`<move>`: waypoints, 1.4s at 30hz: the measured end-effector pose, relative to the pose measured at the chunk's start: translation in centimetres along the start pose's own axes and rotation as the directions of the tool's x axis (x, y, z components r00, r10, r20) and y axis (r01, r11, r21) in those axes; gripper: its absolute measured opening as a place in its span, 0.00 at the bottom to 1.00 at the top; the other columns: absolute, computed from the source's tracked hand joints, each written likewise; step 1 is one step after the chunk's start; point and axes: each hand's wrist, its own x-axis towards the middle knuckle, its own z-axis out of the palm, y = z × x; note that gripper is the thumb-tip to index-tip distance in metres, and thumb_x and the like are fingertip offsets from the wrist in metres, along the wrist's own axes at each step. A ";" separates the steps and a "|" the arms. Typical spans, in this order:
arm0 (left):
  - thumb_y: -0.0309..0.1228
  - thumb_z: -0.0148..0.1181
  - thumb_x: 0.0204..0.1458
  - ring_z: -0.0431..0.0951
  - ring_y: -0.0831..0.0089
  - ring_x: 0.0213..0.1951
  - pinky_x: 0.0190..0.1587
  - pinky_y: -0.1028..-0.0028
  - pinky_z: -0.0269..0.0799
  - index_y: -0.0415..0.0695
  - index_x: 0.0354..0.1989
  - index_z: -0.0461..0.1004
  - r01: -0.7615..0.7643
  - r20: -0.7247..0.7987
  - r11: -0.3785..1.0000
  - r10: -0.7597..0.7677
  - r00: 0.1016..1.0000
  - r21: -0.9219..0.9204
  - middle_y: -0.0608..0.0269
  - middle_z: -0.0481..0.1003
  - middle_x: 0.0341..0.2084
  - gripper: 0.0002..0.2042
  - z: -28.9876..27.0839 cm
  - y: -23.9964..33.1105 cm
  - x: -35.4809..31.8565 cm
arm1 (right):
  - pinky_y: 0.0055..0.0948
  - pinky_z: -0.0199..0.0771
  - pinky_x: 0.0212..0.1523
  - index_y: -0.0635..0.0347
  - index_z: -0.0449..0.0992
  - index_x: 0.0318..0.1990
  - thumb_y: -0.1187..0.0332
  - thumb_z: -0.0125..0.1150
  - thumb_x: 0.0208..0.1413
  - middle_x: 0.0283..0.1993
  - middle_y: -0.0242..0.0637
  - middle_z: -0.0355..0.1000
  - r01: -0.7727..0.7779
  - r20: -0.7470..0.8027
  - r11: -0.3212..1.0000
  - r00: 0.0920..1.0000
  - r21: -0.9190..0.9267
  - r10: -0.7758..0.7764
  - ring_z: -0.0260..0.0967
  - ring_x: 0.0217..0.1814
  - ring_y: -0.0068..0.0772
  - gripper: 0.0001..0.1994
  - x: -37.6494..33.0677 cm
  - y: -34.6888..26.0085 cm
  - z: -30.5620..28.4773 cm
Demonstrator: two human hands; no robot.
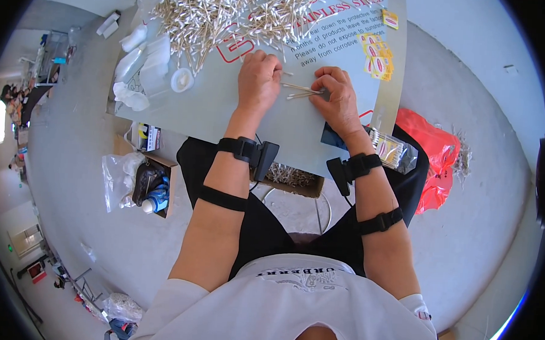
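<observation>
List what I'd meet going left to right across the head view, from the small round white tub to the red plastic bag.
Small round white tub, left hand, free ends of cotton swabs, right hand pinching those swabs, yellow-and-white labels, red plastic bag.

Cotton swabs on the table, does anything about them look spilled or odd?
The main heap of cotton swabs on the table could pass for spilled: it lies loose and jumbled, pointing every way. The small bunch of swabs in the right hand points roughly one way.
</observation>
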 end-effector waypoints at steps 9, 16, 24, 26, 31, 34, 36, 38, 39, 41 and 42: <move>0.23 0.61 0.41 0.71 0.58 0.36 0.38 0.60 0.69 0.43 0.24 0.72 -0.049 0.098 0.999 0.048 0.994 0.007 0.60 0.70 0.27 0.04 0.7 3.6 -2.0 | 0.37 0.68 0.50 0.61 0.74 0.32 0.76 0.66 0.35 0.46 0.38 0.69 0.005 -0.087 1.000 0.996 -0.008 -0.006 0.65 0.48 0.45 0.12 -0.7 -1.4 -0.1; 0.20 0.60 0.41 0.72 0.56 0.35 0.38 0.61 0.70 0.43 0.26 0.70 -0.049 0.178 0.996 0.061 0.982 -0.068 0.59 0.71 0.25 0.06 0.4 5.2 -3.9 | 0.39 0.68 0.47 0.61 0.74 0.31 0.74 0.68 0.36 0.44 0.39 0.68 0.031 0.000 0.993 1.000 -0.114 -0.032 0.65 0.47 0.46 0.11 -3.5 -1.3 -1.1; 0.14 0.54 0.40 0.68 0.55 0.49 0.52 0.59 0.65 0.57 0.49 0.76 -0.126 -0.018 0.965 0.134 0.991 0.229 0.63 0.70 0.45 0.27 0.0 -3.0 3.8 | 0.39 0.70 0.46 0.61 0.73 0.39 0.71 0.68 0.41 0.44 0.43 0.69 -0.148 -0.012 0.988 0.989 -0.034 0.148 0.66 0.47 0.49 0.15 0.6 -2.7 -0.8; 0.14 0.54 0.41 0.68 0.56 0.49 0.52 0.60 0.66 0.58 0.50 0.76 -0.125 0.045 0.963 0.118 0.992 0.238 0.63 0.70 0.46 0.28 0.4 -3.2 5.5 | 0.40 0.71 0.47 0.63 0.73 0.43 0.70 0.68 0.42 0.45 0.46 0.69 -0.139 -0.022 0.987 0.990 -0.077 0.138 0.67 0.47 0.50 0.19 3.1 -1.8 -0.1; 0.15 0.54 0.41 0.69 0.57 0.49 0.52 0.62 0.67 0.58 0.50 0.76 -0.135 0.095 0.976 0.120 0.988 0.169 0.64 0.70 0.47 0.27 1.0 -4.8 6.4 | 0.42 0.69 0.50 0.62 0.73 0.44 0.58 0.72 0.39 0.46 0.47 0.69 -0.050 -0.069 0.911 0.997 -0.410 0.023 0.66 0.52 0.50 0.25 8.6 -1.7 3.9; 0.15 0.55 0.41 0.69 0.57 0.48 0.52 0.63 0.68 0.58 0.50 0.77 -0.120 0.056 0.987 0.114 0.992 0.107 0.63 0.70 0.47 0.27 1.7 -4.3 5.9 | 0.42 0.70 0.48 0.62 0.73 0.39 0.61 0.68 0.43 0.43 0.46 0.70 -0.081 -0.098 0.892 0.994 -0.444 0.042 0.68 0.50 0.49 0.19 10.2 -0.9 5.2; 0.16 0.56 0.41 0.69 0.56 0.49 0.52 0.62 0.67 0.58 0.49 0.77 -0.122 0.011 0.989 0.121 0.993 0.087 0.60 0.70 0.47 0.26 1.7 -4.6 5.6 | 0.42 0.72 0.46 0.62 0.73 0.36 0.64 0.65 0.45 0.41 0.45 0.71 -0.066 -0.049 0.882 0.998 -0.467 0.049 0.70 0.47 0.47 0.14 10.7 0.0 5.1; 0.18 0.57 0.41 0.68 0.56 0.50 0.52 0.59 0.65 0.58 0.48 0.77 -0.111 -0.031 0.989 0.115 0.993 0.102 0.60 0.69 0.48 0.24 1.5 -5.5 5.7 | 0.41 0.73 0.45 0.62 0.73 0.33 0.66 0.62 0.47 0.38 0.43 0.72 -0.044 0.003 0.874 0.999 -0.484 0.052 0.71 0.45 0.46 0.10 10.5 0.7 4.8; 0.20 0.59 0.42 0.66 0.55 0.51 0.53 0.56 0.63 0.58 0.47 0.77 -0.105 -0.073 0.988 0.114 0.991 0.117 0.60 0.69 0.48 0.23 1.3 -6.0 5.9 | 0.40 0.74 0.43 0.61 0.73 0.32 0.68 0.59 0.47 0.36 0.41 0.72 -0.033 0.006 0.876 0.999 -0.482 0.041 0.72 0.43 0.45 0.07 10.3 0.8 4.5; 0.20 0.58 0.42 0.66 0.54 0.51 0.53 0.56 0.63 0.58 0.47 0.78 -0.060 -0.097 0.988 0.074 0.993 0.142 0.59 0.68 0.49 0.22 1.0 -6.9 6.1 | 0.40 0.74 0.41 0.60 0.73 0.30 0.70 0.57 0.48 0.34 0.40 0.72 -0.018 0.012 0.877 1.000 -0.480 0.027 0.72 0.41 0.44 0.04 9.5 1.0 3.4; 0.20 0.57 0.43 0.65 0.54 0.51 0.53 0.56 0.62 0.58 0.46 0.78 -0.019 -0.118 0.986 0.039 0.992 0.165 0.57 0.68 0.49 0.22 0.7 -7.2 6.1 | 0.40 0.73 0.40 0.60 0.73 0.30 0.71 0.58 0.47 0.34 0.39 0.71 -0.030 0.019 0.909 0.999 -0.415 0.041 0.72 0.39 0.44 0.04 8.8 1.1 2.6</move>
